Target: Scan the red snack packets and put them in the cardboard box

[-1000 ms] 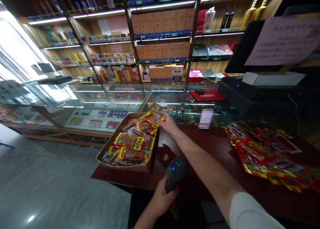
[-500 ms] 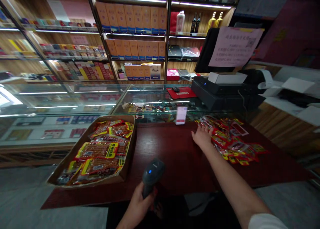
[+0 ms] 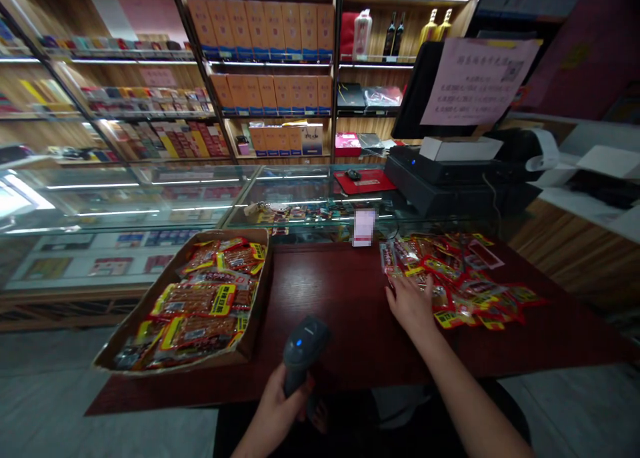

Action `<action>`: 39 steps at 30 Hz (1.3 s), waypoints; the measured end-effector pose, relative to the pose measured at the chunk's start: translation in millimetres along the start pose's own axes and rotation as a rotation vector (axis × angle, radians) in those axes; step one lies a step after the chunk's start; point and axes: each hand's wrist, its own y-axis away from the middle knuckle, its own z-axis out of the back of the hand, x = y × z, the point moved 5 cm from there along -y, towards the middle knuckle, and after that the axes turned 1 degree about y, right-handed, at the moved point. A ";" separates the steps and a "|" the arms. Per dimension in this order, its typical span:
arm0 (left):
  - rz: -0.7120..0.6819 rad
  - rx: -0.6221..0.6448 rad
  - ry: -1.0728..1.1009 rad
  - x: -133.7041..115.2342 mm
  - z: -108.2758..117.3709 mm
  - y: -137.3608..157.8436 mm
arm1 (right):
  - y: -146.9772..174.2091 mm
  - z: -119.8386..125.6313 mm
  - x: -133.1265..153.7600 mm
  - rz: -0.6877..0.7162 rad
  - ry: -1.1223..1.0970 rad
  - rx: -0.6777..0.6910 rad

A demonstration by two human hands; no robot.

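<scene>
My left hand (image 3: 280, 401) is wrapped round the handle of a dark barcode scanner (image 3: 306, 343), which shows a blue light and sits over the near edge of the brown table (image 3: 330, 278). At the right, my right hand (image 3: 411, 305) rests by the left side of a loose pile of snack packets (image 3: 465, 281) in red, yellow and clear wrappers. Its fingers are spread and reach onto the nearest packets; no packet is lifted. An open cardboard box (image 3: 260, 311) at the left holds several similar snack packets (image 3: 195, 298) lying flat.
A small white card stand (image 3: 363, 228) stands at the table's back edge, against the glass counter (image 3: 295, 185). Behind on the right are a monitor (image 3: 417, 91) with a paper sign and a black cash drawer (image 3: 450, 185). Lit shelves with boxes and bottles line the back wall.
My right hand has drawn back towards me from the upper left of the pile, and a packet at that corner shows more. The scanner in my left hand has hardly moved.
</scene>
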 end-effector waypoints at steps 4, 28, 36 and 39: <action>-0.007 -0.002 -0.003 -1.4 -0.4 0.2 | -40.3 5.3 -9.5 -0.183 0.068 -0.027; -0.004 0.011 -0.020 -16.4 -6.8 3.3 | 68.8 -14.9 57.0 -0.444 -1.014 0.235; -0.018 0.047 -0.062 -16.3 -7.4 1.8 | 68.9 -9.9 56.0 -0.416 -0.939 0.249; -0.017 0.037 -0.079 -14.9 -7.0 1.9 | 69.1 -12.0 55.7 -0.417 -0.968 0.247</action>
